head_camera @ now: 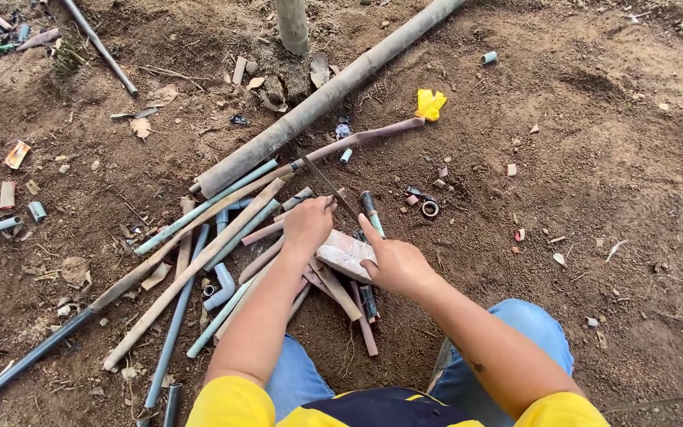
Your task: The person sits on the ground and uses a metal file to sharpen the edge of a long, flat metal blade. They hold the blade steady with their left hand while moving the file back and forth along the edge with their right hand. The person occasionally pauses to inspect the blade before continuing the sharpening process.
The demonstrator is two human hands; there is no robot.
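Note:
My right hand (398, 266) grips the green-handled end of a thin saw blade (324, 180), which slants up and left over the pile. My left hand (307, 224) is closed on a short muddy pipe piece (266, 230), its fingertips right beside the blade. Both hands sit over a pale brick (343, 253) lying on the dirt between them. What exactly lies under the left palm is hidden.
A heap of long grey and mud-coated pipes (199, 253) spreads to the left. A thick pipe (318, 99) runs diagonally beyond it, next to a thin post (292, 28). Yellow scrap (429, 103), a small ring (430, 209) and pipe offcuts dot the soil. My knees are at the bottom.

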